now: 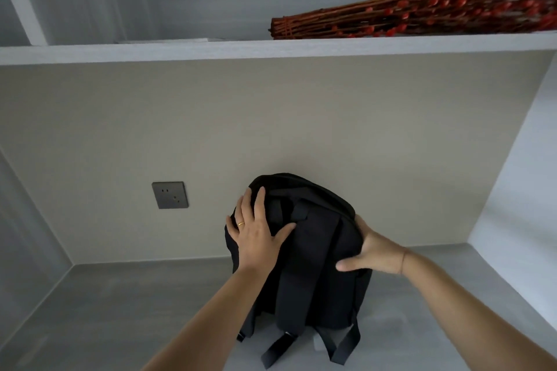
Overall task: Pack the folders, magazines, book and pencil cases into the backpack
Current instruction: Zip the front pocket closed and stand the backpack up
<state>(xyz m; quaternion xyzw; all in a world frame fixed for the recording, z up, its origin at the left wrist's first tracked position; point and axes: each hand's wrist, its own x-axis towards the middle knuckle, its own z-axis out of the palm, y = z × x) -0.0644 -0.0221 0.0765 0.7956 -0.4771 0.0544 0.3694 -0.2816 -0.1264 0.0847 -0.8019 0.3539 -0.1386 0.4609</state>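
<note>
A black backpack (313,250) stands upright on the grey desk (105,310), leaning against the beige back wall with its shoulder straps facing me. My left hand (256,232) lies flat on its upper left side, fingers spread, a gold ring on one finger. My right hand (372,247) clasps its right edge, thumb on the strap side and fingers wrapped behind. The backpack looks zipped. No folders, magazines, book or pencil cases are in view.
A dark wall socket (170,195) sits on the wall to the left of the backpack. A grey shelf (211,50) runs overhead, carrying a bundle of red dried branches (422,12). White side panels close in the desk on both sides.
</note>
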